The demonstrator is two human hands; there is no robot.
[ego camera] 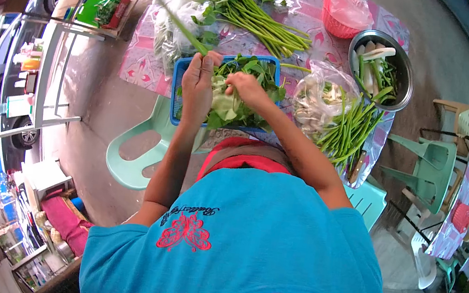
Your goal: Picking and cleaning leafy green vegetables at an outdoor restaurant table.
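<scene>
My left hand (198,84) grips a long green stem (183,28), which slants up and away over the table. Beside it, my right hand (247,91) has its fingers pinched together at a pale green leaf (224,103); the exact hold is partly hidden. Both hands are above a blue plastic basket (174,94) at the table's near edge. Loose green leaves (266,73) fill much of the basket. Beyond it lies a bundle of leafy green stalks (256,16). To the right, cut green stems (346,125) rest against a clear plastic bag (325,96) of pale pieces.
A metal pot (407,87) of cut vegetables and a red basket (337,24) stand at the right of the patterned tablecloth (143,63). A wooden-handled knife (358,165) lies near the edge. Another plastic bag (172,27) is left. Green chairs (126,154) flank me.
</scene>
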